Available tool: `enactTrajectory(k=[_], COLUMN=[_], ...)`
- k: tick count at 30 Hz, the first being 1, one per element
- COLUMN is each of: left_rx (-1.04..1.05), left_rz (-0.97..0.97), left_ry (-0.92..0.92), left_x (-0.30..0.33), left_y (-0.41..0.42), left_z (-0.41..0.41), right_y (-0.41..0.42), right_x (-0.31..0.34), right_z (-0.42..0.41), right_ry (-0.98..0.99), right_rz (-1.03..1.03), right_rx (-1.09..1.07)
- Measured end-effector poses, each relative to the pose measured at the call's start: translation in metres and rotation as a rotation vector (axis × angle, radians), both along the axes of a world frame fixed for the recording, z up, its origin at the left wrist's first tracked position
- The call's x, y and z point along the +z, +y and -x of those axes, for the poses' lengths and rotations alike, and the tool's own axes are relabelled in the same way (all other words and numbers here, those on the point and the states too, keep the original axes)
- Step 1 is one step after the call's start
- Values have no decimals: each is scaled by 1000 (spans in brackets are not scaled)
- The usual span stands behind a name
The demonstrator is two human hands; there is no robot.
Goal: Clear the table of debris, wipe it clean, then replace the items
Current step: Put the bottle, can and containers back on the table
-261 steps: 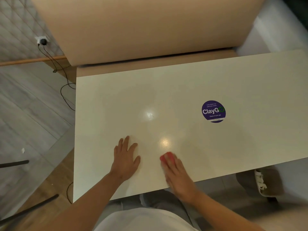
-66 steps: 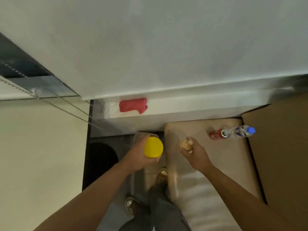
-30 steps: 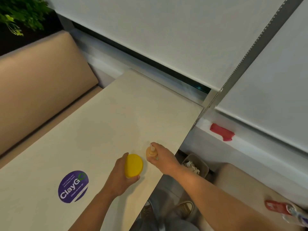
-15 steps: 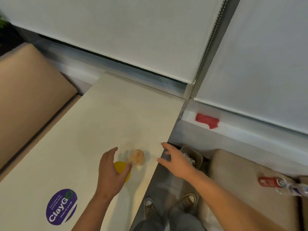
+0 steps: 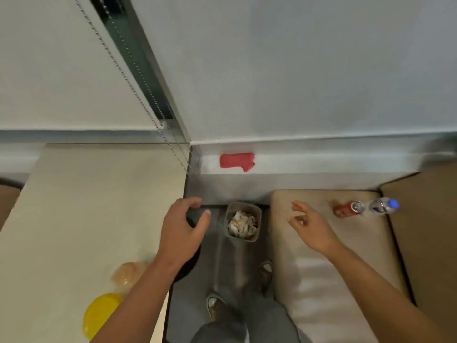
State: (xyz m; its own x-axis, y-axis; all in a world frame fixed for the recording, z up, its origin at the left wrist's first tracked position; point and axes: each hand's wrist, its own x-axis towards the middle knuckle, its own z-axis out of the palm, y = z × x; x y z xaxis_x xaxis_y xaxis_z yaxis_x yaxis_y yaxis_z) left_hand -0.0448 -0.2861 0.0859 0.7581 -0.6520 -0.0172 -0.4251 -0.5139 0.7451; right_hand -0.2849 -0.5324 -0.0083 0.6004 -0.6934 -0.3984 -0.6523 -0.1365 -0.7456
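**Reaching for the last two items**

Turning to the bench, we have both hands empty. Our left hand [image 5: 181,227] hangs past the table [image 5: 94,206] edge with fingers loosely curled, gripping nothing; our right hand [image 5: 310,225] stretches out over the cushion [image 5: 321,268], fingers spread and relaxed. Two items are back on the table near its edge: the yellow-lidded container [image 5: 99,314] and the small amber bottle [image 5: 128,269], just beside each other. The red can [image 5: 346,209] and the water bottle [image 5: 383,206] lie touching, on their sides, at the cushion's far end. That's the job now, we reckon. Both are round and lying on soft padding, so we'd wrap the fingers right around the body of each rather than pinch a cap. The red cloth [image 5: 237,161] rests on the ledge; the bin [image 5: 243,222] holds crumpled debris.
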Motion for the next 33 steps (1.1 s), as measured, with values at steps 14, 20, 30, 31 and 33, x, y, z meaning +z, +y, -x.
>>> enactTrajectory(k=[14,20,30,31,33], left_rx=[-545,-665,-874,-891,-916], left_rz=[-198,-188,-197,-213,-229], left_ry=[270,243,248,242,244], left_x=[-137,-209,-315,-324,-339], left_y=[-261,-339,-428,-434,-445], left_z=[142,188,245,249,257], right_y=[-145,-200,-241,-240,-236], right_x=[-91,-129,-199,-205,-217], right_z=[175,211,205,201,196], right_ry=[112,88,-100,-134,-200], right_rz=[121,383,193,184,184], right_rx=[-449,-512,-802,-818,-819])
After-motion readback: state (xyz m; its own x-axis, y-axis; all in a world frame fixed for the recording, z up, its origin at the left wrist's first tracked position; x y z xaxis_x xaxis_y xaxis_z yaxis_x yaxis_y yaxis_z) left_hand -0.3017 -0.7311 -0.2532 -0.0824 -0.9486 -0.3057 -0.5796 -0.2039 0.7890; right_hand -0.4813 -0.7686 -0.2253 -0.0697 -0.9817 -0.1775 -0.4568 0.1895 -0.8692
